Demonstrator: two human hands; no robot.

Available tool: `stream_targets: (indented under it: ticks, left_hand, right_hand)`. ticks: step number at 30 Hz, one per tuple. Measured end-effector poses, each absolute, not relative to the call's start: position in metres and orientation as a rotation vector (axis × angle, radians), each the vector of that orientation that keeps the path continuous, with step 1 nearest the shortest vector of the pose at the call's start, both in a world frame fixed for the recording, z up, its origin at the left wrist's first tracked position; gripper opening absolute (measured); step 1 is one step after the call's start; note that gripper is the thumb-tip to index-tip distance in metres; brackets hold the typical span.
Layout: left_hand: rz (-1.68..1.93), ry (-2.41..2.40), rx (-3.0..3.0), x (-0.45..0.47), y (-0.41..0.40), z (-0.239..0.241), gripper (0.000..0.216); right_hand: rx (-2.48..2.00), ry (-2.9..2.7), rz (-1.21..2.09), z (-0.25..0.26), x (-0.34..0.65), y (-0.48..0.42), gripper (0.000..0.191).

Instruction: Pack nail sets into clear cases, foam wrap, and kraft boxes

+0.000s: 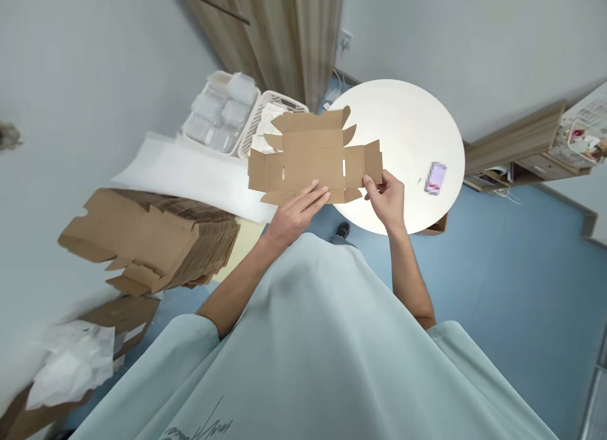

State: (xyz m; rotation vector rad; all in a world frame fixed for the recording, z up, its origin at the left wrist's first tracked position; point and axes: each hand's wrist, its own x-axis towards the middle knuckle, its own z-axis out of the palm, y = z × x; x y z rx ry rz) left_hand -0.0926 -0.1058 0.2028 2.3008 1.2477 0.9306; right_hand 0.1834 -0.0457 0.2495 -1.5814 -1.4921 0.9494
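Observation:
An unfolded brown cardboard box blank (pixel 313 155) is in front of me, its side flaps partly bent up. My right hand (pixel 387 196) pinches the right end flap between thumb and fingers. My left hand (pixel 296 215) lies along the near edge, its fingers stretched flat over the cardboard; its thumb is hidden. A thick stack of similar flat box blanks (pixel 142 234) sits to the left.
A round white table (pixel 398 124) stands behind the blank, with a blurred-out phone-like object (pixel 435 178) on it. At the back left are a white basket of clear plastic containers (pixel 220 114) and a second white basket (pixel 284 98). An open carton holds white plastic (pixel 71 361) at lower left.

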Motion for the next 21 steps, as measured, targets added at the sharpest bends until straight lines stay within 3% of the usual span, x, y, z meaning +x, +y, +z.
stream_targets:
  ticks: [6,10,14,21]
  left_hand:
    - [0.618,1.066,2.31,0.011,-0.048,0.139,0.056]
    - [0.362,1.019,2.264,0.066,-0.024,0.094,0.059]
    - [0.159,0.98,2.227,0.103,-0.016,0.058,0.06]
    - [-0.067,0.937,2.179,0.138,-0.022,0.011,0.065]
  right_hand:
    - [-1.771,-1.32,1.078,0.188,0.294,-0.029,0.042]
    - [-1.852,-1.159,1.244,0.139,0.347,-0.024,0.028]
    - [-1.95,-0.989,1.325,0.092,0.38,-0.025,0.014]
    - [-2.16,-0.835,1.423,0.038,0.403,-0.038,0.009]
